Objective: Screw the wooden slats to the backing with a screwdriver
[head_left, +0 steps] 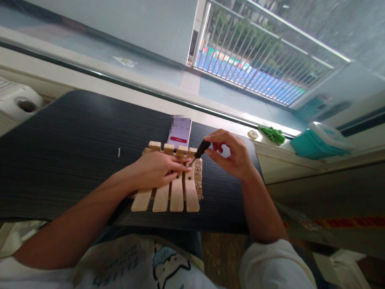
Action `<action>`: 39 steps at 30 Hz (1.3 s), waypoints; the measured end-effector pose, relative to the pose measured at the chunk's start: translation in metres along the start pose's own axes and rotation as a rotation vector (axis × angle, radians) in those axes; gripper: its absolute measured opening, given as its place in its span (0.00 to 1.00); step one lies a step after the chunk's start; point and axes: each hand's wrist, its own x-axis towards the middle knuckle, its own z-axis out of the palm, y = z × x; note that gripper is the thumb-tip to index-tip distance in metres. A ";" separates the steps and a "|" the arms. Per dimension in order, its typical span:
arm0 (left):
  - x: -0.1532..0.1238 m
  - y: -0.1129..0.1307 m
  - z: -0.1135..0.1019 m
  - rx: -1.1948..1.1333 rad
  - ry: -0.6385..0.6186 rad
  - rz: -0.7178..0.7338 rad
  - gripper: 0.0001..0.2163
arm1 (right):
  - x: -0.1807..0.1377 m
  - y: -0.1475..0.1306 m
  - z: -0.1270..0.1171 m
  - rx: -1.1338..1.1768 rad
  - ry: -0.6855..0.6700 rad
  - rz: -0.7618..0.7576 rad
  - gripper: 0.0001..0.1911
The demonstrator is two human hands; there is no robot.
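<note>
Screwdriver (201,149) in right fingers (217,136), 4 wooden slats (177,197)

Black-handled screwdriver (202,149), pale tan slats (177,197)

Rests left hand (158,166) palm down with fingers (179,166) apart — pinches with thumb (216,157) and forefinger (217,135) of right hand (231,150).

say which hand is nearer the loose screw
Left. The left hand lies on the wooden slats, right of the screw; the right hand is farther right, holding the screwdriver.
</note>
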 end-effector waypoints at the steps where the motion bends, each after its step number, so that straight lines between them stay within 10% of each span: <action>1: 0.000 0.000 0.000 -0.003 0.000 0.001 0.20 | 0.000 -0.001 -0.003 0.003 -0.032 0.013 0.11; 17: 0.000 -0.001 0.002 -0.011 0.022 0.007 0.20 | -0.009 0.006 0.002 0.348 -0.142 0.200 0.12; 39: 0.000 -0.001 0.003 -0.012 -0.032 -0.041 0.20 | 0.000 -0.005 -0.001 0.068 -0.031 0.201 0.11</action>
